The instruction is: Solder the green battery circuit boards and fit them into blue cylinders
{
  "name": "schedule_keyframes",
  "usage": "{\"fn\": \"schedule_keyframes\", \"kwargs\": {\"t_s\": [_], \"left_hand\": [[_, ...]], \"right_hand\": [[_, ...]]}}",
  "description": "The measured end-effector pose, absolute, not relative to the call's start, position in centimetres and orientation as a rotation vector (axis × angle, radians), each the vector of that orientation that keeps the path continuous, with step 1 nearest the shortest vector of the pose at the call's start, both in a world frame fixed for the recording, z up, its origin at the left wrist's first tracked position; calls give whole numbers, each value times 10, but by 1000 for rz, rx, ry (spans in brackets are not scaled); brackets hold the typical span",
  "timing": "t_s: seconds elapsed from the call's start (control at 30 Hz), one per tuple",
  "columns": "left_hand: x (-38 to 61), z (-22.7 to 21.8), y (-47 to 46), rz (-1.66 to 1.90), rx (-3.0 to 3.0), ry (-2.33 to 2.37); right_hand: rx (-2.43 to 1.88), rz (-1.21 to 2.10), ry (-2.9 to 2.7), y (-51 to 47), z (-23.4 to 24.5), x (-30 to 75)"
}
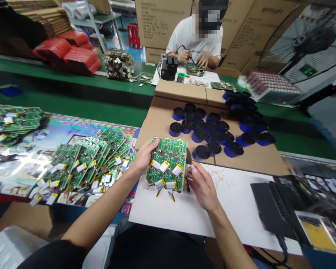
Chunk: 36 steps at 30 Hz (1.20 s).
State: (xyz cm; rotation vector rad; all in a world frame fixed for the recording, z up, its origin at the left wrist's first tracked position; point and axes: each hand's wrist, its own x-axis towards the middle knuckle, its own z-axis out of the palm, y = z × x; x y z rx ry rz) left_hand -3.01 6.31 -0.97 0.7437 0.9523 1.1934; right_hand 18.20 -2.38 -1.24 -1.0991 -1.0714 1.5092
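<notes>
A green circuit board panel (168, 157) is tilted up above a white sheet, with several small silver battery pouches (164, 166) with yellow ends wired to it. Two pouches dangle below its lower edge. My left hand (144, 157) grips the panel's left side, thumb over its upper left corner. At the right edge, my right hand (203, 185) has its thumb and fingers pinched together beside the panel. What they hold, if anything, I cannot make out; a dark object (188, 158) shows just behind that edge, partly hidden.
More board panels with batteries (81, 160) lie fanned out on the left. Ahead, blue-and-black round cups (200, 135) stand on cardboard (162, 112). A black box with a cable (271, 205) lies right. Across the green bench, a co-worker (196, 41) handles boards. A fan (305, 41) stands at the upper right.
</notes>
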Motion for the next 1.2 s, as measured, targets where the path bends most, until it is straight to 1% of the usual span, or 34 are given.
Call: {"fn": "schedule_keyframes", "kwargs": {"t_s": [0.1,0.2,0.4,0.5,0.6,0.7,0.83,0.9,0.97,1.1,1.2], "left_hand": [[-28,-9,65,1178,683,931],[-25,-10,65,1158,612,923],[-33,-11,68,1245,773,990],[-38,-6,70,1317,851,1027],[-38,-1,71,1323,865,1033],[-35,-1,69,1309,796,1010],[-31,-5,69,1256,649,956],[-32,-5,71,1244,622,949],[-35,-4,73,1284,651,971],[-44,-3,78,1376,716,998],[-48,-5,79,1386,719,999]], "right_hand": [[-1077,1598,-952,-22,-16,176],[-1093,1631,-974,-20,-16,176],[-1241,1320,-1397,-23,-10,192],[-1282,1269,-1558,-30,-8,199],[-1322,1259,-1570,-38,-9,200],[-1250,1392,-1389,-43,-14,193],[-1001,1729,-1046,-43,-19,180],[-954,1768,-1026,-40,-18,176],[-1019,1684,-1157,-38,-16,179],[-1242,1411,-1517,-40,-9,193],[-1323,1356,-1591,-48,-9,199]]}}
